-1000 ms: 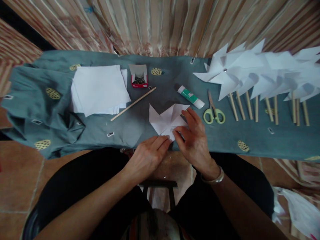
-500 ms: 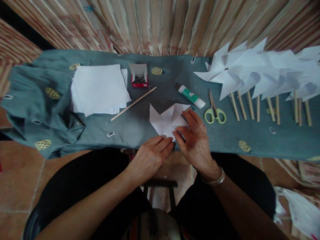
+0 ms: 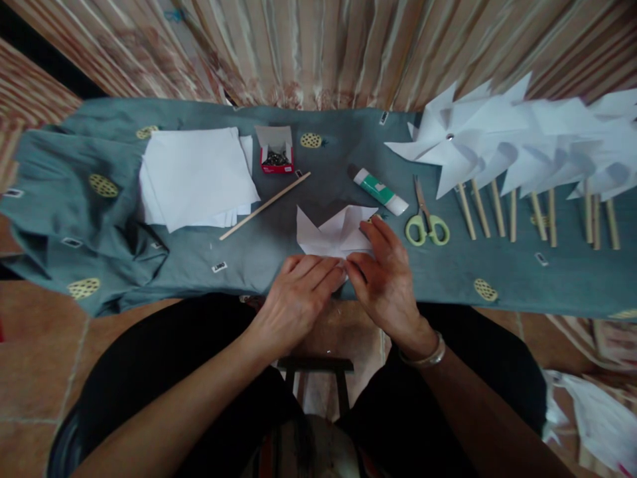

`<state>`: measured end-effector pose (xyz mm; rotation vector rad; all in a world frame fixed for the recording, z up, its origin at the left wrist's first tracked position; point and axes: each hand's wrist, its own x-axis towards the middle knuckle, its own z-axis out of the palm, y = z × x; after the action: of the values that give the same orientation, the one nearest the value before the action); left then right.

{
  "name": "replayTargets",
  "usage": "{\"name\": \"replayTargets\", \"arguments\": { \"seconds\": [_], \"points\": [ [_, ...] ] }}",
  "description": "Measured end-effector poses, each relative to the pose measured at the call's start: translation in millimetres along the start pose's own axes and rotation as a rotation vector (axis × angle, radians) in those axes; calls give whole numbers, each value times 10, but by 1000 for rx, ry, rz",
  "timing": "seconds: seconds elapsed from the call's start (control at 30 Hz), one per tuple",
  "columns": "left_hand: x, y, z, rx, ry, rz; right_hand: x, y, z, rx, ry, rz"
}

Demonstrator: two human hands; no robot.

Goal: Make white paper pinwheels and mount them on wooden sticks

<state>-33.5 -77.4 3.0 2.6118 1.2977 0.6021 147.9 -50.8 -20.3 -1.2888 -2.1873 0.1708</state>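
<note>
A white paper pinwheel (image 3: 331, 236) with folded blades lies near the front edge of the cloth-covered table. My left hand (image 3: 301, 292) rests over its near edge, fingers pressed together on the paper. My right hand (image 3: 385, 285) grips the pinwheel's right side, thumb close to the left fingertips and the other fingers curled over a blade. Both hands hide the near part of the paper. Beyond the pinwheel lie a glue stick (image 3: 381, 191) and scissors with green handles (image 3: 426, 229). A thin wooden stick (image 3: 265, 206) lies to the left.
A stack of white paper sheets (image 3: 199, 176) lies on the left of the table. Behind the stick stands an open red box (image 3: 277, 159) of small metal pins. Several finished pinwheels on sticks (image 3: 517, 143) overlap along the right. A pleated curtain (image 3: 308, 53) hangs behind the table.
My left hand has shifted slightly up over the near edge of the pinwheel, covering more of it. The right thumb has moved slightly along the paper.
</note>
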Motion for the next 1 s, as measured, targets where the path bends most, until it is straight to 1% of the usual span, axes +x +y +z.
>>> {"name": "replayTargets", "arguments": {
  "seconds": [0.1, 0.33, 0.7, 1.0],
  "points": [
    [30, -14, 7, -9, -2, -30, 0, 2, 3, 3, 4, -7],
    [40, -1, 85, 29, -39, -40, 2, -7, 8, -40, 9, -25],
    [60, -29, 113, 34, -77, -46, 11, -25, 8, -72, 4, -13],
    [61, -31, 121, 26, -65, -41, -1, -23, 21, -49, 9, 3]
  ]
}}
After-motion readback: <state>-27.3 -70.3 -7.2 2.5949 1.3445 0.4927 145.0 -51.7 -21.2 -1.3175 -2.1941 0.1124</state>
